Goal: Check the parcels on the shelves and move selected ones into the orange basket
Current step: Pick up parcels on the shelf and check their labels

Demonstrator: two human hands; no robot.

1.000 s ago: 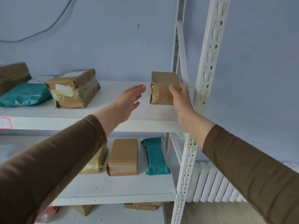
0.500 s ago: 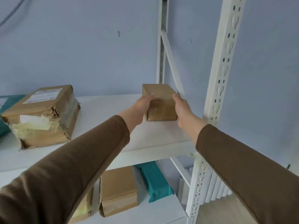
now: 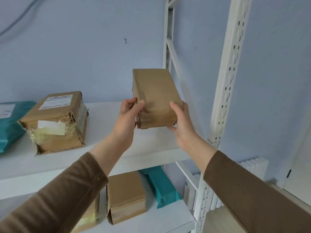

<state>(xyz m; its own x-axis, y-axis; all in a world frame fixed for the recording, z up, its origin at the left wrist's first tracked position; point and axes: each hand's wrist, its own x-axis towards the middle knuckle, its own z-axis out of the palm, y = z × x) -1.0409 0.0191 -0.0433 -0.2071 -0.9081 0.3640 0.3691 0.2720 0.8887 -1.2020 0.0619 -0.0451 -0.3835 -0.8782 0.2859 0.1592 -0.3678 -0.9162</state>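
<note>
Left fingers (image 3: 134, 102) are curled round the near left edge of the small brown parcel (image 3: 155, 96), thumb on the front face, and the right fingers (image 3: 175, 107) are wrapped round the near right corner from the side and underneath. So both the left hand (image 3: 127, 115) and right hand (image 3: 182, 125) are clamped on it, one per side. The parcel is lifted clear of the upper shelf (image 3: 151, 145), tilted back, near the shelf's right end by the white upright (image 3: 223, 98).

Handling-wise it looks light, since two loose-ish grips hold it fine. The wrap is taped brown paper, creased and dented at the lower corners, so probably a bit slick and slightly squashy. I'd keep hold on opposite sides low down, like now. Can't tell if there's a label, none shows on the faces toward the camera.

Further out: a torn, taped carton (image 3: 55, 123) sits well to the left on the same shelf, with a teal mailer (image 3: 10, 128) beside it. The orange basket isn't in shot.
</note>
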